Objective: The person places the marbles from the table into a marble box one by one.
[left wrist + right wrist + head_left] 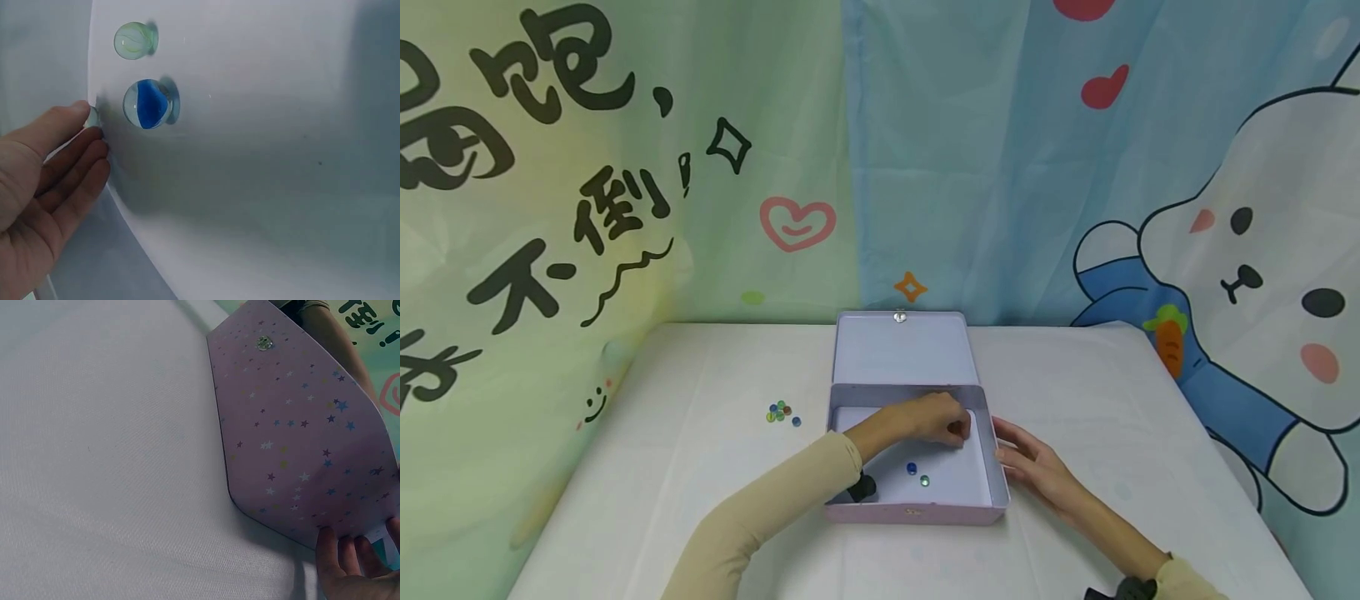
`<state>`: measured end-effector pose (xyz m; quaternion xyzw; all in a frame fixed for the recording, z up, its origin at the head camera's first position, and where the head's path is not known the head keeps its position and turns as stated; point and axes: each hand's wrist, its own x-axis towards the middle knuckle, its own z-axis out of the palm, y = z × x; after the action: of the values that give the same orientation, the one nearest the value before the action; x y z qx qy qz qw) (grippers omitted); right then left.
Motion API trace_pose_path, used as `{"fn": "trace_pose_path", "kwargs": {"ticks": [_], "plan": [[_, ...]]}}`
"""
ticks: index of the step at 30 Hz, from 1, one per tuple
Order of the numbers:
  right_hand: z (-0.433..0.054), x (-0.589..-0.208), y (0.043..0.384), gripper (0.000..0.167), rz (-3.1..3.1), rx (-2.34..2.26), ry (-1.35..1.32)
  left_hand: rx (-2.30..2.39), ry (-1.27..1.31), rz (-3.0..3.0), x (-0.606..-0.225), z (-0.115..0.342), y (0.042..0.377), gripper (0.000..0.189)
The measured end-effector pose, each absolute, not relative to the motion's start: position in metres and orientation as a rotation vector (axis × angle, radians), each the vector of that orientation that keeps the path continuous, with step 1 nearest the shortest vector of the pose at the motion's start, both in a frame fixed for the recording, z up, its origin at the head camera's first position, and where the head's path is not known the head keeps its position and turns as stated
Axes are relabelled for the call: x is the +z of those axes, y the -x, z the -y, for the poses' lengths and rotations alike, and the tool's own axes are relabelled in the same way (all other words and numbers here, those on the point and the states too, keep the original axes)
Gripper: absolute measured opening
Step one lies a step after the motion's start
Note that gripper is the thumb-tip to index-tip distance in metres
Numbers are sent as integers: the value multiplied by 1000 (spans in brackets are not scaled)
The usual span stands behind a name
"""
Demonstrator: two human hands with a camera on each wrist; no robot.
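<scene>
- White cloth covers the desk.
- Left hand pinches a small, round, clear glass-looking marble inside the open, pale-purple, rectangular box, by its right edge.
- Right hand has its fingers spread, touching that side's outside.
- Near the box's front edge lie a round blue-and-clear marble and a round pale-green marble.
- Marbles look light, hard and slippery; they could roll. Pinch their fat middles.

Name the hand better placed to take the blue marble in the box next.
Probably the left hand: it is inside the box, near the blue marble, though its fingers are at another marble. The right hand is outside, touching the box.
</scene>
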<state>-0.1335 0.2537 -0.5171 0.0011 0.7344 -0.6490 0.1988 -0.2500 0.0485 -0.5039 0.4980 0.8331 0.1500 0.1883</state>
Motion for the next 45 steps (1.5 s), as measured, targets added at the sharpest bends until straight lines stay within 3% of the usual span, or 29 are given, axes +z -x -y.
{"fn": "trace_pose_path", "kwargs": {"ticks": [10,20,24,30,36,45], "plan": [[-251,-519,133,64,-2051,-1820,25,490,-1403,-2387,-468,-22,248,24],[-251,-514,132,64,-2074,-1812,-1,1072,-1270,-2447,-413,77,260,20],[-251,-515,132,64,-2048,-1853,25,1321,-1040,-2534,-426,127,258,19],[-251,-516,131,64,-2039,-1829,49,1340,-716,-2733,-477,193,237,15],[-253,-516,132,64,-2057,-1825,31,1140,-694,-2914,-517,230,220,11],[-253,-517,133,64,-2032,-1888,86,954,-719,-2986,-535,242,209,23]]}}
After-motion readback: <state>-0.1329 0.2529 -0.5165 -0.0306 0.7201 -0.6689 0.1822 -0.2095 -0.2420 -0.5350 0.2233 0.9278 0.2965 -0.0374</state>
